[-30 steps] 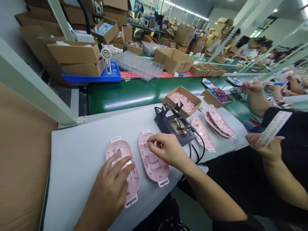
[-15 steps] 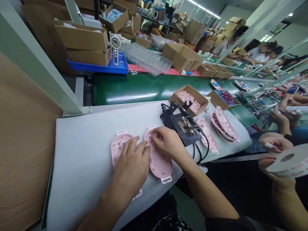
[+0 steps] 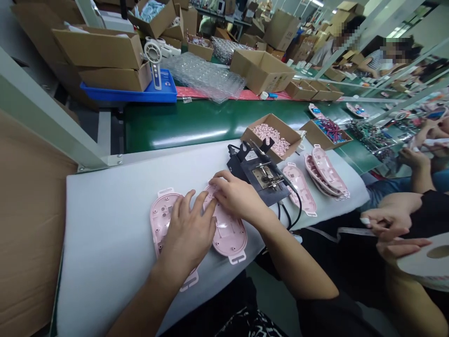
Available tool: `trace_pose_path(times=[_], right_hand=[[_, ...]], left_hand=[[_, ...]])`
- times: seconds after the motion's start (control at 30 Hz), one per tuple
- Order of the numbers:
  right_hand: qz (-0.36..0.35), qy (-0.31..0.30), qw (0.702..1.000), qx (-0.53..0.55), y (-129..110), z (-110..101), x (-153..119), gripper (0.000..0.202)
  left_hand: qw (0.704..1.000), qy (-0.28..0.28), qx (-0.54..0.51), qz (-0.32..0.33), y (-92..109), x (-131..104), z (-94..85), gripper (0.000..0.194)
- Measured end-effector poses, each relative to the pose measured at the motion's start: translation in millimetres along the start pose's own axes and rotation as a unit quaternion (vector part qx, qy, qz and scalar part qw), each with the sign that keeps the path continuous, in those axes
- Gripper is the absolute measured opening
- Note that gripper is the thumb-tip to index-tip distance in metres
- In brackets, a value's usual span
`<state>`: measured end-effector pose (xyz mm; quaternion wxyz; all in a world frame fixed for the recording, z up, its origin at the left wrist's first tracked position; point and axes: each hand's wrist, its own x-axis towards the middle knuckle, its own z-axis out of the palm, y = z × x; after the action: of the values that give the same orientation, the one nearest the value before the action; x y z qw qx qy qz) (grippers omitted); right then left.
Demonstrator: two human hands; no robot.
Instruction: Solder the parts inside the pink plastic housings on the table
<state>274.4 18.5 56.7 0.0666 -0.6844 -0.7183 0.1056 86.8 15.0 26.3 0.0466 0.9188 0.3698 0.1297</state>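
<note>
The left hand (image 3: 187, 229) has slid flat across one pink oval plastic shell (image 3: 162, 220), its grip open, while the right hand (image 3: 238, 196) still pinches the neighbouring shell's (image 3: 226, 231) top edge.

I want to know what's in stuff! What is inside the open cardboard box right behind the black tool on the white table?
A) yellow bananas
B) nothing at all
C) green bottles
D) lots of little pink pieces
D: the open cardboard box behind the black tool is filled with a heap of small pink pieces.
</note>
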Motion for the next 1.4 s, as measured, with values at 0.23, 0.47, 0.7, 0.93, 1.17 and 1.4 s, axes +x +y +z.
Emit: trace_pose_path(times=[0.23, 0.47, 0.7, 0.93, 1.17, 1.4], right_hand=[[-0.005, -0.039, 0.999, -0.009, 0.0, -10.1, 7.8, 0.028], [0.012, -0.076, 0.996, -0.056, -6.2, -20.2, 20.0, 0.026], [-0.111, 0.026, 0.935, 0.337, -19.8, -30.8, 6.4, 0.045], [-0.171, 0.041, 0.71, 0.682, -77.9, -4.3, -19.1, 0.029], [-0.242, 0.012, 0.812, 0.53, -92.2, -10.1, -15.4, 0.04], [-0.193, 0.049, 0.913, 0.356, -93.5, -5.5, 8.7, 0.011]], left_hand=[[1.0, -0.002, 0.004, -0.01, 2.4, 2.5, 3.4, 0.043], [1.0, -0.001, 0.002, -0.005, 2.1, 6.0, 6.6, 0.046], [0.987, 0.074, -0.138, -0.035, -1.9, -6.0, -20.6, 0.033], [0.802, 0.106, -0.559, -0.182, -15.6, -37.8, -39.5, 0.025], [0.797, 0.188, -0.525, -0.233, -26.6, -55.3, -38.8, 0.019], [0.844, 0.202, -0.44, -0.232, -53.9, -69.9, -36.5, 0.016]])
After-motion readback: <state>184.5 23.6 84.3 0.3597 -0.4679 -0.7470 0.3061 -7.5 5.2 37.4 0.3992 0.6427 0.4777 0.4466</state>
